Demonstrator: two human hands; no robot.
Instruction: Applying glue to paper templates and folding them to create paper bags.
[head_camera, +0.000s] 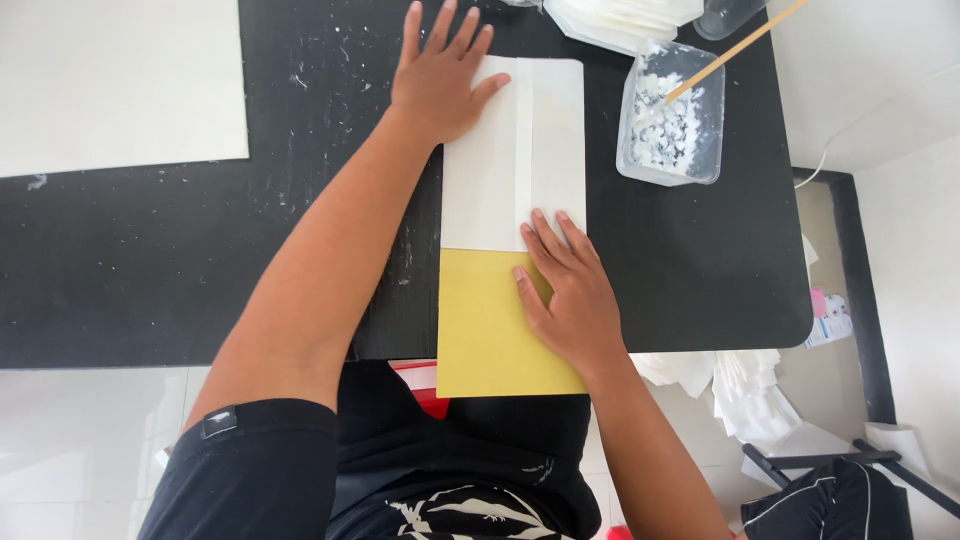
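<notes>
Black fabric of the person's shirt (440, 470) is filling the bottom of the view, closest to the lens, and both bare arms are reaching out from it over a black table (150, 250). Between the hands a long sheet is lying lengthwise away from the person: its near part is yellow paper (480, 330), hanging a little past the table's near edge, and its far part is white paper (500, 170) with a straight fold line running down its length. The right hand (565, 290) is lying open and flat, palm down, fingers together and pointing away, pressing right where the yellow part is meeting the white part, near the sheet's right edge. The left hand (440, 75) is also resting open, fingers spread, its palm pressing the far left corner of the white paper while the fingertips are reaching onto the bare table beyond. Neither hand is gripping anything. Just right of the white paper, apart from it, a clear plastic tub (670, 115) is sitting with white paste inside, and a thin wooden stick (735, 50) is leaning out of it toward the upper right. Behind the tub a stack of white sheets (620, 18) is showing at the top edge. Well to the left, a large white board (110, 80) is covering the table's far corner. Down on the floor to the right, crumpled white paper scraps (750, 390) are lying in a heap.
</notes>
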